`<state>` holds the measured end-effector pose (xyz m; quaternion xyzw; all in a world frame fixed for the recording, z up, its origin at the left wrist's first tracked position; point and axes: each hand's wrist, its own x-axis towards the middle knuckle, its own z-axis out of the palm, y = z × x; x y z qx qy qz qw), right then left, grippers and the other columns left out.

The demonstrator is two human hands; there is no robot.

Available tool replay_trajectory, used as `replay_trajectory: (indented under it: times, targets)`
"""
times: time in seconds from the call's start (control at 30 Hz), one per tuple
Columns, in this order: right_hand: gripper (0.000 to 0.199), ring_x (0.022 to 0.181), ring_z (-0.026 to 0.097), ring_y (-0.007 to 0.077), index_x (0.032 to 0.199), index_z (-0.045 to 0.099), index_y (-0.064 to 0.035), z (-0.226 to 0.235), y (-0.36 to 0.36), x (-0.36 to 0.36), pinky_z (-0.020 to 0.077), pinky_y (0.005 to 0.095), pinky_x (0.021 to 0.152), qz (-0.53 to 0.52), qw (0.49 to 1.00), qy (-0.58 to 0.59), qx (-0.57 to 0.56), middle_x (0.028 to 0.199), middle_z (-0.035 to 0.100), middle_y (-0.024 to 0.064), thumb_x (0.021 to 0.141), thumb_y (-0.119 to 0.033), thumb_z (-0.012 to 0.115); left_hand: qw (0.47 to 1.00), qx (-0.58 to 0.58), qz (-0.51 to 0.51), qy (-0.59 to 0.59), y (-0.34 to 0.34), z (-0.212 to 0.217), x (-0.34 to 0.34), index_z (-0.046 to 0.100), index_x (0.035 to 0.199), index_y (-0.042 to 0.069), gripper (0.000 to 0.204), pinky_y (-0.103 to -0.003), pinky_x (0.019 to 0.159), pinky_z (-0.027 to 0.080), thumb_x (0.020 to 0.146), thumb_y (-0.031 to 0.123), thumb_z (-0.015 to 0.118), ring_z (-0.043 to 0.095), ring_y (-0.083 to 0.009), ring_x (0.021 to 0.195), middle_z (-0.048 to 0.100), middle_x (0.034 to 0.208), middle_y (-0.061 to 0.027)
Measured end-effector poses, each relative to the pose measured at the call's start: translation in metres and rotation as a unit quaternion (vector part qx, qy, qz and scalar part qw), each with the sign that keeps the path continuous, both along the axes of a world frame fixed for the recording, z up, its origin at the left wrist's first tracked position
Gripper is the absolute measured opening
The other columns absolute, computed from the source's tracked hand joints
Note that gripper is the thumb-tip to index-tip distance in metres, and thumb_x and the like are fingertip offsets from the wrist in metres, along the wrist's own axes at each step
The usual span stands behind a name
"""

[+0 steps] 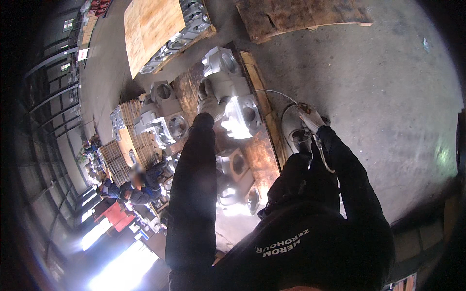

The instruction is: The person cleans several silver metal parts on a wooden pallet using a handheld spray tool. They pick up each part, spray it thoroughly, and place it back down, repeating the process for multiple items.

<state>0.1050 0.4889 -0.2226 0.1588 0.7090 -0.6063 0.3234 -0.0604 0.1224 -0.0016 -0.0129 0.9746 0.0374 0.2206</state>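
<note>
My left hand (209, 104), in a pale glove, reaches out to a grey metal casting (229, 83) with round bores on the pallet ahead. Its fingers are stretched out, resting against the casting's left side. At the casting's near end, a bright block-shaped part (241, 116) with a round hole catches the light. To the right, beside the pallet, my gloved right hand (310, 119) is closed round what looks like an air blow gun (304, 107). A thin curved tube (275, 91) runs from it toward the casting, and a pale hose (323, 156) hangs below.
More castings (235, 162) lie nearer on the same wooden pallet (262, 160); others (165, 114) stand to its left. Beyond are a plywood-covered stack (153, 29) and a wooden board (301, 19). Co-workers (138, 186) are at the left. Concrete floor (388, 97) extends right.
</note>
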Motion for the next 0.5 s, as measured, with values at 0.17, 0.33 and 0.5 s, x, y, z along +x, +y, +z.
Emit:
replay_trajectory:
  times: [0.17,0.33,0.5]
  targets:
    - [0.038,0.078,0.067,0.0237,0.111,0.065,-0.0036,0.02,0.013,0.008,0.0505,0.0392,0.066,-0.08,0.996,0.037,0.0,0.087,0.07,0.0111,0.099,-0.039,0.056,1.0,-0.017,-0.019,0.011,0.022,0.012,-0.01,-0.006,0.158,0.008,0.116,-0.046,0.12,0.027,0.084,0.059,0.067,0.017,-0.0456,0.148,0.003,0.162,-0.0264]
    - [0.036,0.058,0.054,0.0134,0.101,0.066,-0.0053,0.054,0.032,0.015,0.0416,0.0318,0.051,-0.062,0.99,0.129,0.0,0.069,0.059,0.0018,0.097,-0.041,0.063,0.998,-0.049,-0.04,0.005,0.015,-0.004,-0.022,-0.008,0.158,0.01,0.117,-0.046,0.12,0.026,0.084,0.059,0.067,0.018,-0.0457,0.148,0.001,0.163,-0.0243]
    - [0.038,0.045,0.046,0.0097,0.115,0.061,-0.0089,0.17,0.059,0.018,0.0343,0.0297,0.041,-0.09,0.965,-0.188,-0.156,0.069,0.058,-0.0011,0.099,-0.043,0.058,0.998,-0.036,-0.041,0.02,0.006,-0.002,-0.007,-0.012,0.156,0.003,0.12,-0.045,0.121,0.025,0.084,0.063,0.064,0.014,-0.0466,0.149,-0.001,0.164,-0.0252]
